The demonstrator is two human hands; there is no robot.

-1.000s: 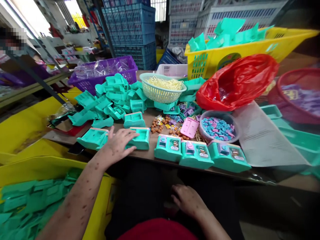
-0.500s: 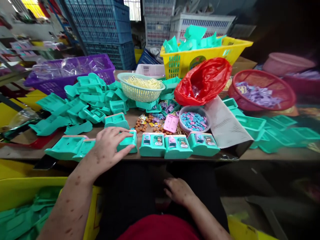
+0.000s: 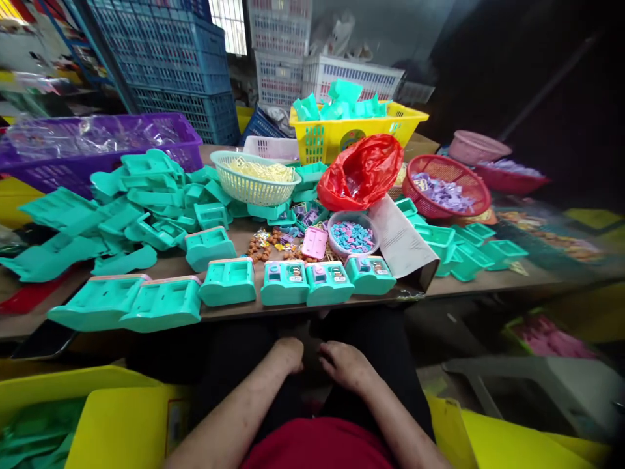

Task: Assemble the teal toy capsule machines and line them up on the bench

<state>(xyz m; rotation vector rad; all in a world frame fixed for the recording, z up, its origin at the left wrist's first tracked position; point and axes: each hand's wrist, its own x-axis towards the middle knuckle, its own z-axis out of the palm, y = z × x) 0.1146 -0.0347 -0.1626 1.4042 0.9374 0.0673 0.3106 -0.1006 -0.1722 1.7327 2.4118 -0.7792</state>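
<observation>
My left hand (image 3: 289, 355) rests on my lap below the table edge, its fingers turned down and hidden. Beside it on my other thigh lies my right hand (image 3: 346, 366), loosely bent, fingers slightly apart, with nothing visible in it. Along the table's front edge stand several teal toy cabinets with pink top edges. Those on the right, such as this fitted cabinet (image 3: 330, 285), carry small pink or blue pieces and a dark round sticker. The left ones, such as this plain cabinet (image 3: 227, 283), have bare recesses. Another teal cabinet (image 3: 209, 247) sits just behind.
Teal parts (image 3: 151, 189) are heaped at left. Behind the row are brown bits (image 3: 258, 246), a pink tray (image 3: 315, 242) and a tub of pink and blue pieces (image 3: 352, 236). A red bag (image 3: 361, 172), yellow basket (image 3: 359, 133) and purple basket (image 3: 193, 140) stand farther back.
My left hand has let go of a teal cabinet in the front row and drawn back to my lap. My right hand has stayed there. The view has shifted.
</observation>
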